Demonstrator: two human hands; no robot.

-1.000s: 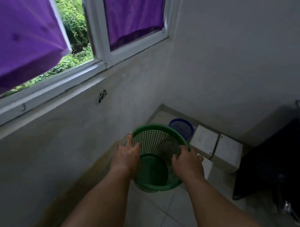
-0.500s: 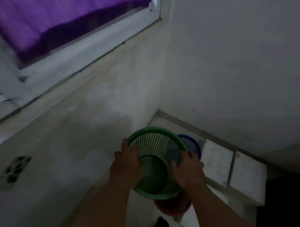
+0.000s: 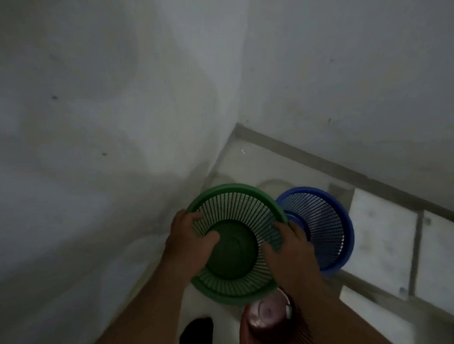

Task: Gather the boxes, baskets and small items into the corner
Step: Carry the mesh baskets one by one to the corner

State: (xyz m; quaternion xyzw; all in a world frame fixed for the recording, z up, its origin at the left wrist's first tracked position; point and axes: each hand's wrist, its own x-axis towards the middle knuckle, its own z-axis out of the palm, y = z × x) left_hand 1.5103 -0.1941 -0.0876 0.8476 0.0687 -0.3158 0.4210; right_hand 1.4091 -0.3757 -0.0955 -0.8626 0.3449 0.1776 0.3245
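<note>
Since the frame half a second earlier, the view has tipped further down: the window and purple curtain have left the field, and the green basket now sits lower, over the floor where the two walls meet. It is seen from above, mouth upward, at the centre of the view.

The left hand grips the rim at the basket's 9 o'clock, thumb inside against the slatted wall and fingers curled over the edge. The right hand grips the rim at 3 o'clock, fingers hooked inside over the slats. Whether the basket touches the floor cannot be told.

The blue basket stands at 2 o'clock of the green one, its near rim overlapped by the green rim. The red basket lies at 5 o'clock, partly under the right forearm. Two white boxes lie side by side along the right wall, at 3 o'clock beyond the blue basket. A dark object at 6 o'clock is too dim to identify.
</note>
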